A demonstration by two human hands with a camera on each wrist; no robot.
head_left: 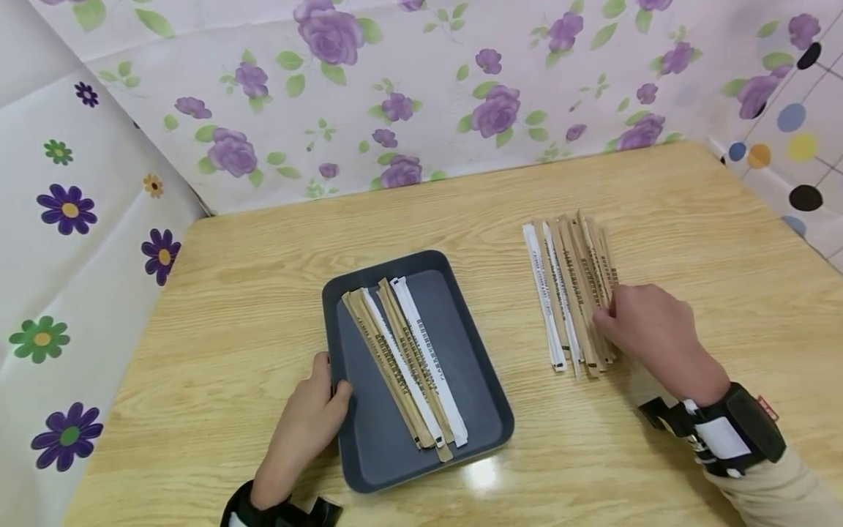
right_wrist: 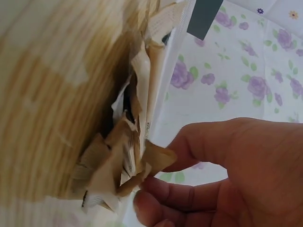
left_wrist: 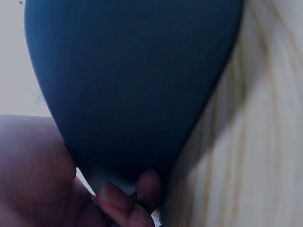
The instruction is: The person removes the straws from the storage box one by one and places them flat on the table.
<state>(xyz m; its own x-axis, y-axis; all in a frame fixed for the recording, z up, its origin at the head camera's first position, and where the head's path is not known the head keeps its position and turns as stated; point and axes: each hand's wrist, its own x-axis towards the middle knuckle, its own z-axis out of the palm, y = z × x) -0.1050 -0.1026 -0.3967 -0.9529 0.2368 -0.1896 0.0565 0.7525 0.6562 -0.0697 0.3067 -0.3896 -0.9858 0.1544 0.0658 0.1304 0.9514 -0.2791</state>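
A dark grey tray lies on the table with several brown and white paper-wrapped straws slanting across its floor. My left hand grips the tray's left side, thumb at the rim; in the left wrist view its fingertips show against the tray's outside. Over on the right, a loose bundle of paper-wrapped straws lies on the wood. My right hand is at that bundle's right edge. In the right wrist view its thumb and finger pinch the paper end of a brown-wrapped straw.
The wood-patterned table runs back to a wall cloth with purple roses. A flower-print sheet hangs at the left, and a dotted one at the right.
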